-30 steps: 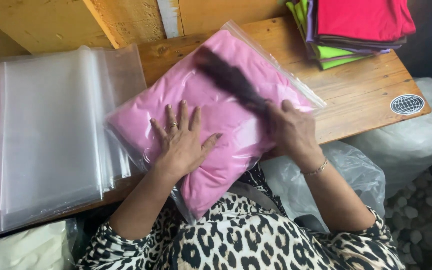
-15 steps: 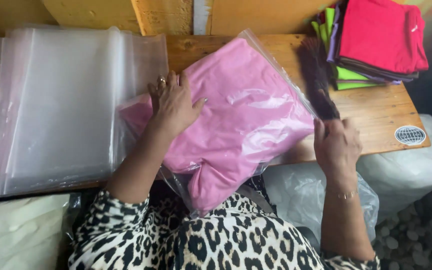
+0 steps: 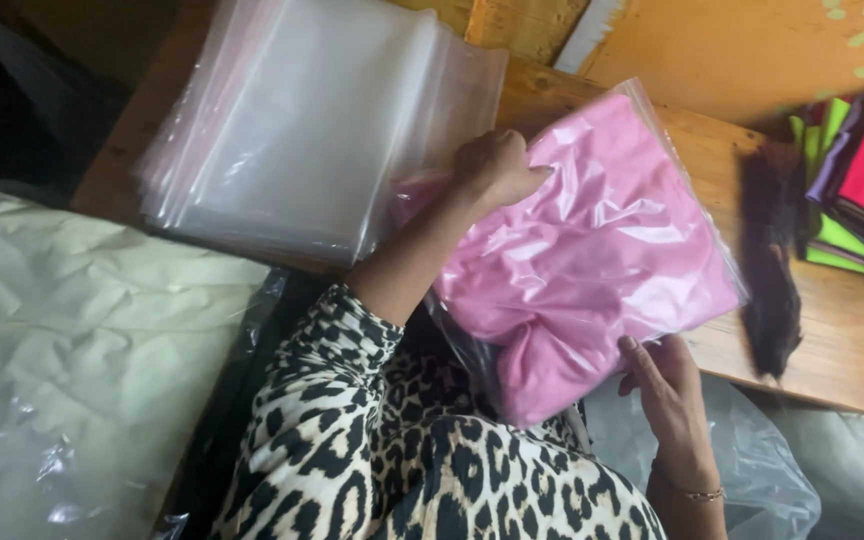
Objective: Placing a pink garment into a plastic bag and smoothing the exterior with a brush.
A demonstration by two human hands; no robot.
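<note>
Looks like the bagging step: left hand [image 3: 497, 168] fisted on the pink folded garment in its clear plastic bag [image 3: 592, 250], right hand [image 3: 664, 385] loosely cupping its near corner (wooden table [image 3: 852, 320] edge), so sealing needs flattening first.

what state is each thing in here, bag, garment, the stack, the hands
clear bag: wrinkled, pink garment inside, near end overhanging the table
pink garment: folded, one end bulging out of the bag
stack of empty bags: flat
left hand: closed on the bag's edge
right hand: open, fingertips touching the garment
dark brush: lying loose
</note>
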